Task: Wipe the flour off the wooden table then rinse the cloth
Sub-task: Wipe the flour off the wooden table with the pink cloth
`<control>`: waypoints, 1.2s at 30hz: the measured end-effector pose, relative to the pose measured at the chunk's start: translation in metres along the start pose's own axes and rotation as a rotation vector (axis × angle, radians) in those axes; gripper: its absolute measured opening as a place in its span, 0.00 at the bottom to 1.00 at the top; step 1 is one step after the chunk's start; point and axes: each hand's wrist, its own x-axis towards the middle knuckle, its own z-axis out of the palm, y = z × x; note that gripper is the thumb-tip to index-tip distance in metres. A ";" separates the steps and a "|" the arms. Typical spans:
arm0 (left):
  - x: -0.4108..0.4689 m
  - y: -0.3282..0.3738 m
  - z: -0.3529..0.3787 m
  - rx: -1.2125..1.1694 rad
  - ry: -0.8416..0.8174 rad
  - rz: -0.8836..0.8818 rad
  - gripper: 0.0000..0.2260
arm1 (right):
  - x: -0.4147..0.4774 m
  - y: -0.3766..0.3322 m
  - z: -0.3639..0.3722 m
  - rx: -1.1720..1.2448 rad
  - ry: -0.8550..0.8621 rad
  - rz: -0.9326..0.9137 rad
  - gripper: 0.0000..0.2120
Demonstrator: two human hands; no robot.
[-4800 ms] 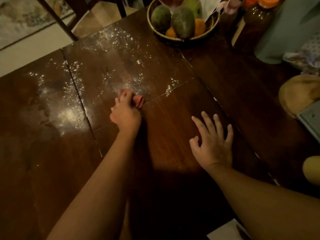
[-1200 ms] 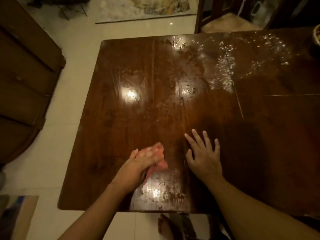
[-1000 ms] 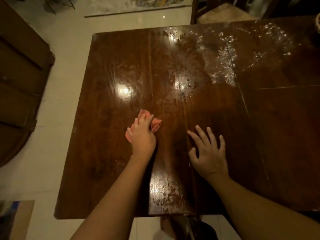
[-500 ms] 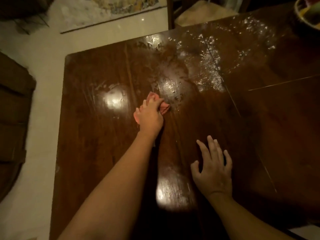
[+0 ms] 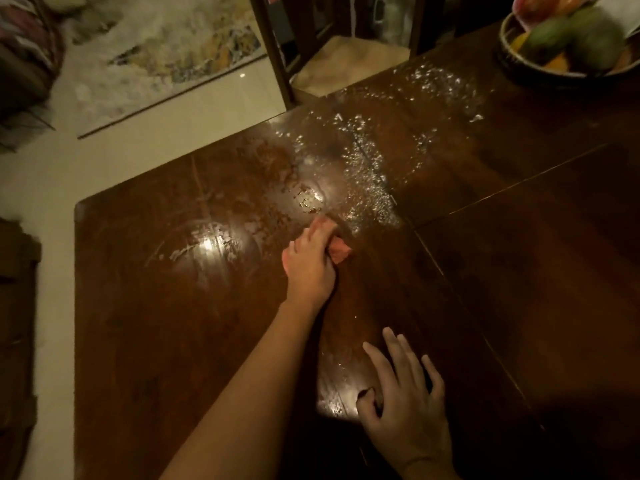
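cloth point(image 5: 338, 251) mostly under left hand point(image 5: 309, 268)

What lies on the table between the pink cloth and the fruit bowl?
In the head view, scattered flour covers the wooden table between the pink cloth under the left hand and the fruit bowl; nothing else.

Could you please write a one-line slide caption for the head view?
Left hand presses a pink cloth toward flour on the wooden table; right hand rests flat.

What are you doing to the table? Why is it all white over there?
The left hand is pressing a pink cloth onto the wooden table, wiping up flour. The right hand rests flat nearby. Flour is scattered past the cloth, toward the fruit bowl.
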 end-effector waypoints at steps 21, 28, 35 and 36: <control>-0.147 -0.087 -0.043 -0.231 -0.621 0.741 0.19 | -0.003 -0.004 -0.020 0.308 -0.002 0.203 0.27; -0.174 -0.102 -0.041 -0.112 -0.335 0.262 0.24 | -0.033 -0.032 -0.063 0.346 -0.423 0.351 0.26; -0.239 -0.030 -0.018 0.166 -0.658 0.752 0.29 | -0.108 -0.031 -0.098 0.173 -0.500 0.463 0.22; -0.252 -0.029 -0.017 0.173 -0.700 0.817 0.28 | -0.117 -0.031 -0.100 0.180 -0.503 0.477 0.21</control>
